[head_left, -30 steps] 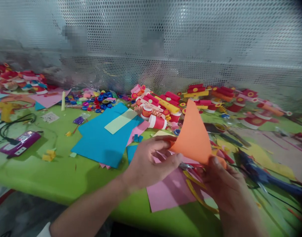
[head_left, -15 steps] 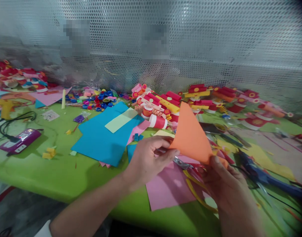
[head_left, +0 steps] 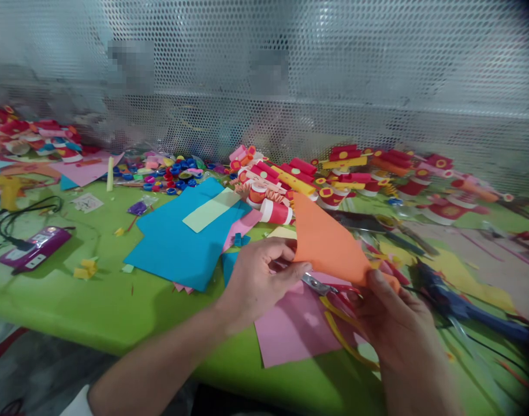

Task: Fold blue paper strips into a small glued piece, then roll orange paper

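Observation:
Between both hands, above the green table (head_left: 95, 312), is an orange sheet of paper (head_left: 329, 245), bent over with a pointed corner at its upper left. My left hand (head_left: 264, 277) pinches its lower left edge between thumb and fingers. At the lower right edge, my right hand (head_left: 394, 306) grips it, thumb on top. Beneath the paper lie scissors (head_left: 319, 286) with red and yellow handles, partly hidden by the paper and my right hand. A pink sheet (head_left: 290, 335) rests on the table under the scissors.
Blue sheets (head_left: 173, 242) with a pale green strip (head_left: 212, 211) lie to the left. Behind stand several red-and-white paper cup models (head_left: 277, 211). A blue glue gun (head_left: 464, 306) is at right, a purple power strip (head_left: 37, 248) at left. A perforated metal panel (head_left: 195, 69) backs the table.
The orange paper's upper corner has tipped down and to the left. Both hands keep their hold and have barely moved.

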The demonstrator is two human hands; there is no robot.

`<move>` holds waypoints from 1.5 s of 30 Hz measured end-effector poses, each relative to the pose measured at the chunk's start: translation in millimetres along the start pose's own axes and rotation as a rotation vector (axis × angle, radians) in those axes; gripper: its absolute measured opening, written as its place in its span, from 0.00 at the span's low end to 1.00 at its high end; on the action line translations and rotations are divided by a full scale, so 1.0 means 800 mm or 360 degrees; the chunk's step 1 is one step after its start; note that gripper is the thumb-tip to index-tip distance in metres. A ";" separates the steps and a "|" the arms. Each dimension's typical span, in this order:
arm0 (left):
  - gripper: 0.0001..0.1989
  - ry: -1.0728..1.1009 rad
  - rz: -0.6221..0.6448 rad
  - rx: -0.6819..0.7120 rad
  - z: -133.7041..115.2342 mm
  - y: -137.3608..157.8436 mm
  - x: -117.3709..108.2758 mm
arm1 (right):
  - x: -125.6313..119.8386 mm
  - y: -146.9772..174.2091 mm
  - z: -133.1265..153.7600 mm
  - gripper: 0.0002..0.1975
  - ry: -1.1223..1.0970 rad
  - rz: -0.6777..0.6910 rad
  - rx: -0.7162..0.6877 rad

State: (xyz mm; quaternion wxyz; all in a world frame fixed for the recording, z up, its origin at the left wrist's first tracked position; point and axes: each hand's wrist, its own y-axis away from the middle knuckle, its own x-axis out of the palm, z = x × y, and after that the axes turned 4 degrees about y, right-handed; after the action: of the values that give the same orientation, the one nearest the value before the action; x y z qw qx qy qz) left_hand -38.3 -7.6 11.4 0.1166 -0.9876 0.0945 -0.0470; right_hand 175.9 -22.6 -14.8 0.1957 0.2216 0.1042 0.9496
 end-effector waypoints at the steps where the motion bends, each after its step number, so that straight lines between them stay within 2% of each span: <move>1: 0.12 0.0014 -0.0019 -0.0003 0.001 0.000 0.000 | -0.001 -0.001 -0.001 0.12 0.0002 -0.0003 -0.0002; 9: 0.10 0.0124 -0.0169 -0.0070 0.008 -0.003 0.001 | -0.007 -0.006 -0.005 0.13 0.0008 -0.0046 -0.0001; 14: 0.12 0.0110 -0.0173 -0.0098 0.008 -0.004 0.000 | -0.004 -0.008 -0.007 0.21 0.0004 -0.0095 -0.0085; 18: 0.15 0.0113 -0.0205 -0.0132 0.004 -0.005 -0.001 | 0.006 -0.001 -0.001 0.23 -0.0041 -0.0135 -0.0091; 22: 0.16 -0.0033 -0.0191 -0.0020 0.000 -0.004 -0.004 | 0.005 0.000 0.000 0.22 -0.0121 -0.0151 -0.0160; 27: 0.17 -0.0131 -0.0267 0.0127 -0.002 0.000 -0.006 | -0.002 -0.013 -0.007 0.25 -0.0174 -0.0312 -0.0278; 30: 0.15 -0.0148 -0.0203 0.0129 -0.003 -0.001 -0.008 | 0.001 -0.013 -0.009 0.26 -0.0158 -0.0383 -0.0329; 35: 0.15 -0.0040 -0.0146 -0.0064 -0.002 -0.007 -0.011 | 0.000 -0.006 -0.011 0.23 -0.0073 -0.0339 -0.0477; 41: 0.20 0.0084 -0.0188 -0.0164 -0.001 -0.008 -0.010 | -0.008 -0.004 -0.017 0.19 -0.0005 -0.0301 -0.0601; 45: 0.15 0.0108 -0.0147 -0.0162 0.000 -0.010 -0.012 | -0.006 0.005 -0.019 0.16 0.0067 -0.0252 -0.0680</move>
State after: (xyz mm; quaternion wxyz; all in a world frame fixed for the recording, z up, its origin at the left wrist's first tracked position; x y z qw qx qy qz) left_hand -46.0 1.8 12.5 0.0607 -0.9933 0.0550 -0.0810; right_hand 171.5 -29.7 -28.9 0.3100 0.1463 -0.0780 0.9362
